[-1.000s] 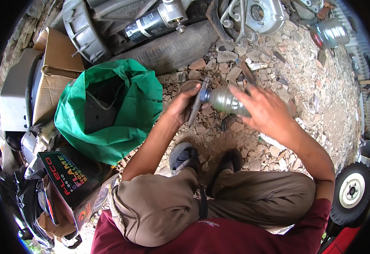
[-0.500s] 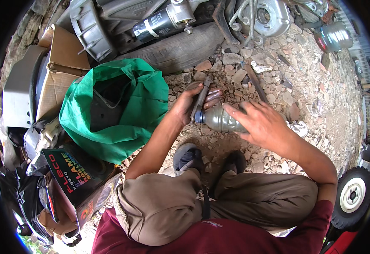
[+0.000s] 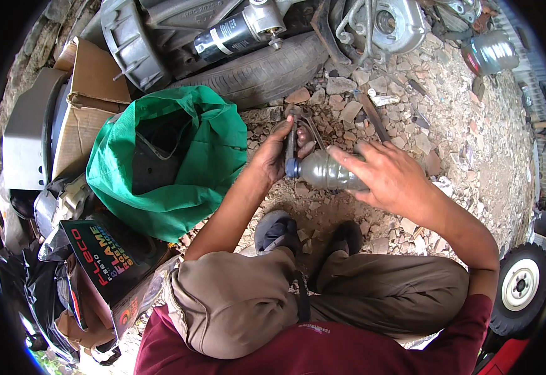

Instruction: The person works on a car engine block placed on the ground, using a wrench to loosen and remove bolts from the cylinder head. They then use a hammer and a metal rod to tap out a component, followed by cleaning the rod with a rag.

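My left hand (image 3: 274,149) is closed around a dark, rod-like metal tool (image 3: 291,140), with the thumb pressed along it. A slimmer metal piece (image 3: 314,131) slants out beside the fingers; its exact kind is unclear. My right hand (image 3: 390,174) grips a clear plastic bottle (image 3: 329,171) from above, fingers over its wide end. The bottle lies sideways in the air, and its blue cap (image 3: 292,167) points left, close against the lower end of the rod. Whether the cap touches it cannot be told.
An open green cloth bag (image 3: 223,134) stands left, beside cardboard boxes (image 3: 101,78). A tyre (image 3: 260,72) and metal car parts lie ahead. Another clear bottle (image 3: 495,53) is at the far right, above a small wheel (image 3: 521,284). Broken stones cover the ground.
The metal rod in my left hand has turned from slanting to nearly upright, and the slimmer piece now shows apart from it. My right hand still holds the bottle in nearly the same place.
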`<state>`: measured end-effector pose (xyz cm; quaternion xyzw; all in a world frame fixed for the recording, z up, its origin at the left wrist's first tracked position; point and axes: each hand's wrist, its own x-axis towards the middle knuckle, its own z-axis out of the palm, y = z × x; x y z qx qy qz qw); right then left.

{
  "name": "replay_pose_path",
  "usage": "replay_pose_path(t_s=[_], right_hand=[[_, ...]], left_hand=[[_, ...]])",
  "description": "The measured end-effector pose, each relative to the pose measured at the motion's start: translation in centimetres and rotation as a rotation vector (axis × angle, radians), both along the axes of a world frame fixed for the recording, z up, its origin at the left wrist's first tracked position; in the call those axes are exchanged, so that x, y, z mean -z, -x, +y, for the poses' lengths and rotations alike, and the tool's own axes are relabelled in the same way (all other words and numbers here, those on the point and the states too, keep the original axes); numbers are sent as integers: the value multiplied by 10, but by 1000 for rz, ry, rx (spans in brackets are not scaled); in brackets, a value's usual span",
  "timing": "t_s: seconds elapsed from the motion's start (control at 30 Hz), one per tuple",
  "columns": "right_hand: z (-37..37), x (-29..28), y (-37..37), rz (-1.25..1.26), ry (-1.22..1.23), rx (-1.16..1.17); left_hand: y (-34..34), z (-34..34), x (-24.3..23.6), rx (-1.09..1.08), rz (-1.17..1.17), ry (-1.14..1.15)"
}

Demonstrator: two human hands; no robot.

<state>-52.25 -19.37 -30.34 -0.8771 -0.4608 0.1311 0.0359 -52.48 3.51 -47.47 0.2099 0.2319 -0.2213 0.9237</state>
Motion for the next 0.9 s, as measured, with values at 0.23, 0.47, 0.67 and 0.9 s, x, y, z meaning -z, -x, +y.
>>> replay_pose_path(t_s=[0.23,0.47,0.67,0.9], right_hand=[[-5,0,-1,7,-3,-33],[-9,3,-6,37,27,41],[-11,7,-12,66,27,71],[-17,15,-17,72,29,82]], left_hand=[[-4,5,-7,64,-61,264],[1,-13,-27,-37,47,-150],[2,-8,-14,11,-43,-63],[3,-6,-5,2,-59,-87]])
